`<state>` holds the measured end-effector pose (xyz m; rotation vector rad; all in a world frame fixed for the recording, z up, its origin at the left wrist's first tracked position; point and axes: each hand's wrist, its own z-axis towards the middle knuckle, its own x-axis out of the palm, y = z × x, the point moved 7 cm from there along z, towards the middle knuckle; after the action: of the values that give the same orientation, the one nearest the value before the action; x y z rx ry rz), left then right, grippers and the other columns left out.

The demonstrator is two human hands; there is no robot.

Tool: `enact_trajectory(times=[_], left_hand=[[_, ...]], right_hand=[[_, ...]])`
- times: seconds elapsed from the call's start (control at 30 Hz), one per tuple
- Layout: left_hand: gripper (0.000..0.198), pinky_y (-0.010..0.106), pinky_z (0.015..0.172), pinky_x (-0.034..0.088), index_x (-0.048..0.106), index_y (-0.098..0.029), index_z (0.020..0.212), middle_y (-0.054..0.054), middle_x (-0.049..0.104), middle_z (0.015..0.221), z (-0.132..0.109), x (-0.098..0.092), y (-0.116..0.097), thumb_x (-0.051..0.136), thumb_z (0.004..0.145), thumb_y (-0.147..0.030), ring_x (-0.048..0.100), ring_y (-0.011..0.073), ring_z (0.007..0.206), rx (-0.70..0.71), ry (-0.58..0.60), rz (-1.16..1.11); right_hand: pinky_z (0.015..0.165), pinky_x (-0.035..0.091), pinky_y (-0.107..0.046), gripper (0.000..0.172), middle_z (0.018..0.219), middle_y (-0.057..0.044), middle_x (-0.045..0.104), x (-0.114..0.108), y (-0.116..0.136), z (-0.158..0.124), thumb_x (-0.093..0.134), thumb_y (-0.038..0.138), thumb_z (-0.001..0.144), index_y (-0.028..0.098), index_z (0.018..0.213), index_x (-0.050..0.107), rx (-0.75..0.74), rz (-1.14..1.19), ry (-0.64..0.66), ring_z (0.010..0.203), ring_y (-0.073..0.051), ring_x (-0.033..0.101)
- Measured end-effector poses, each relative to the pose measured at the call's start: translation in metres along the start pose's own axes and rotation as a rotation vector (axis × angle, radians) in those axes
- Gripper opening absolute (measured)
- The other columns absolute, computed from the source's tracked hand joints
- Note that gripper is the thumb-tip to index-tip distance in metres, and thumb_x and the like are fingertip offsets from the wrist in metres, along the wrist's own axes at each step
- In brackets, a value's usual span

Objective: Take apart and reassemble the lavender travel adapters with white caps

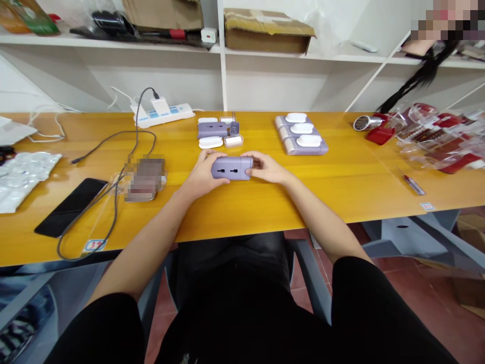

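Both hands hold a purple plastic case (232,163) with two dark keyhole-like slots in the face turned toward me. My left hand (202,174) is closed around its left end, thumb along the lower edge. On the right end, my right hand (268,168) grips with thumb and fingers. Just beyond lie another purple case (212,129), white oval brush-like pieces (211,142), a small white-and-clear piece (234,141) and a small grey-purple part (234,128). Farther right, several purple cases (306,147) sit side by side with white oval pieces (308,140) on top.
A black phone (71,207), a dark cable (115,212) and a white power strip (166,117) are on the left of the table. Rightward are a screwdriver (414,185), a metal grater drum (367,123) and red-and-clear plastic parts (447,136). Cardboard boxes (265,40) stand on the shelf.
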<state>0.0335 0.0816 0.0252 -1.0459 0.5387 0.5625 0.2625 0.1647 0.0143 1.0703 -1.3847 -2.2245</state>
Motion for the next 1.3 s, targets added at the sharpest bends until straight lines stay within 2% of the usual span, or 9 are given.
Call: enact_trajectory(times=[0.1,0.37,0.5,0.57,0.7,0.9,1.07,1.23,1.3], left_hand=[[0.085,0.065,0.137,0.047,0.068,-0.032,0.152,0.009,0.055,0.151,0.0,0.0,0.001,0.105,0.075,-0.025,0.061,0.0383,0.147,-0.018,0.005,0.001],[0.085,0.065,0.134,0.049,0.068,-0.034,0.151,0.007,0.057,0.14,0.003,-0.004,0.006,0.105,0.075,-0.029,0.063,0.0365,0.139,-0.036,0.029,0.015],[0.085,0.065,0.133,0.05,0.068,-0.033,0.151,0.008,0.058,0.141,0.003,-0.004,0.006,0.106,0.074,-0.03,0.064,0.0372,0.139,-0.032,0.027,0.031],[0.086,0.064,0.133,0.05,0.069,-0.033,0.151,0.008,0.059,0.142,0.003,-0.007,0.008,0.106,0.074,-0.032,0.064,0.0376,0.14,-0.034,0.024,0.037],[0.087,0.065,0.134,0.049,0.07,-0.031,0.151,0.01,0.061,0.142,0.003,-0.019,0.017,0.107,0.073,-0.04,0.065,0.0391,0.142,-0.083,0.017,0.049],[0.087,0.064,0.134,0.049,0.073,-0.032,0.15,0.01,0.066,0.148,0.004,-0.029,0.02,0.104,0.072,-0.057,0.065,0.0409,0.146,-0.099,0.113,0.028],[0.087,0.06,0.131,0.052,0.077,-0.031,0.145,0.01,0.072,0.153,0.001,-0.028,0.017,0.103,0.07,-0.065,0.067,0.041,0.147,-0.115,0.224,-0.019],[0.083,0.057,0.117,0.06,0.082,-0.028,0.135,0.013,0.081,0.139,-0.001,-0.028,0.023,0.103,0.067,-0.07,0.076,0.0397,0.129,-0.132,0.308,-0.029],[0.08,0.056,0.113,0.062,0.084,-0.028,0.131,0.013,0.082,0.135,-0.001,-0.028,0.025,0.103,0.067,-0.072,0.077,0.0392,0.126,-0.123,0.317,-0.012]], right_hand=[[0.089,0.062,-0.04,0.059,0.12,-0.006,0.074,0.001,0.005,-0.001,0.076,0.034,0.09,0.022,0.147,0.064,-0.016,-0.134,-0.045,0.095,-0.022,0.068],[0.095,0.061,-0.043,0.058,0.122,-0.009,0.077,0.003,0.011,0.003,0.066,0.032,0.088,0.021,0.146,0.066,-0.075,-0.259,-0.073,0.105,-0.027,0.068],[0.089,0.061,-0.04,0.059,0.122,-0.008,0.079,0.001,0.008,0.003,0.068,0.031,0.089,0.02,0.147,0.069,-0.059,-0.264,-0.084,0.093,-0.023,0.067],[0.086,0.061,-0.039,0.059,0.118,-0.008,0.078,-0.005,0.004,0.002,0.068,0.031,0.089,0.019,0.147,0.071,-0.039,-0.233,-0.089,0.089,-0.021,0.066],[0.086,0.063,-0.039,0.052,0.107,-0.005,0.076,-0.023,-0.007,-0.001,0.07,0.032,0.093,0.019,0.143,0.072,-0.005,-0.122,-0.063,0.09,-0.021,0.069],[0.08,0.065,-0.035,0.053,0.096,0.0,0.073,-0.038,-0.022,-0.005,0.077,0.029,0.093,0.022,0.145,0.067,0.113,0.049,-0.03,0.085,-0.019,0.07],[0.08,0.065,-0.036,0.051,0.097,0.001,0.073,-0.051,-0.023,-0.006,0.079,0.029,0.089,0.024,0.138,0.069,0.171,0.076,-0.087,0.086,-0.021,0.07],[0.081,0.061,-0.037,0.046,0.1,0.0,0.072,-0.079,-0.022,-0.012,0.076,0.034,0.085,0.023,0.129,0.076,0.19,0.051,-0.21,0.089,-0.022,0.066],[0.077,0.058,-0.034,0.046,0.1,0.0,0.072,-0.088,-0.025,-0.014,0.074,0.036,0.082,0.024,0.126,0.077,0.207,0.086,-0.283,0.087,-0.022,0.064]])
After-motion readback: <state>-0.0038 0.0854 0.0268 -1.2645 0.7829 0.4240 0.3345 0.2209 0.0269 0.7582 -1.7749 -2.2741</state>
